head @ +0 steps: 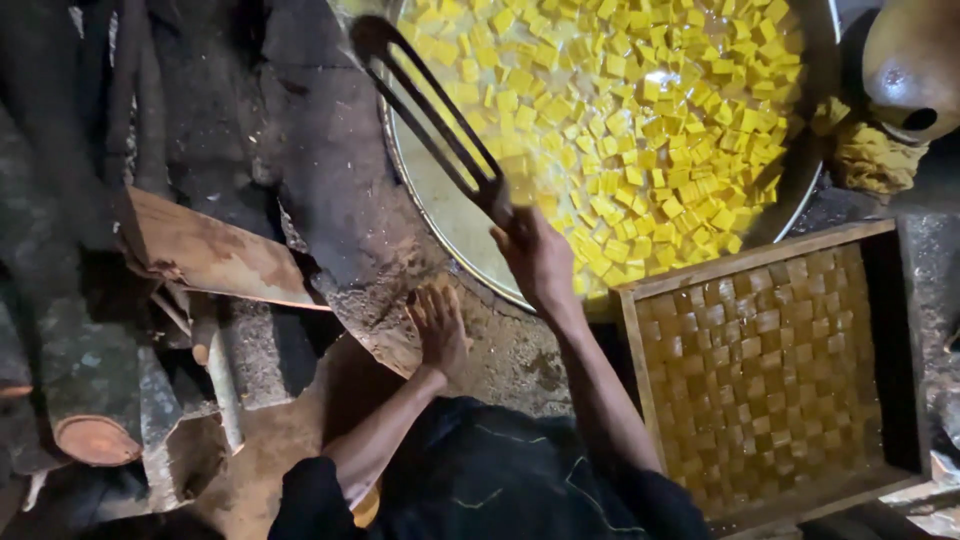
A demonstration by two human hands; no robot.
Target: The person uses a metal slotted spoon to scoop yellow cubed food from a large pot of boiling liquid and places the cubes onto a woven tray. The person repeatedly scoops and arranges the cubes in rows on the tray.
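Slotted spatula: dark, long-handled, extending up-left from right hand, blade lying over rim of wide pan. Right grip closing around handle end. Yellow cubes floating in oil just beyond grip. Left hand resting flat, fingers spreading, on sooty stove edge. Wooden tray of browned cubes sitting right of right forearm.

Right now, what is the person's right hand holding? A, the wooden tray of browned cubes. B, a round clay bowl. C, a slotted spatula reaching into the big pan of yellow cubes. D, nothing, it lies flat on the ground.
C: the right hand grips the handle of the slotted spatula, whose blade reaches over the pan of yellow cubes, while the left hand rests flat on the stove's edge.
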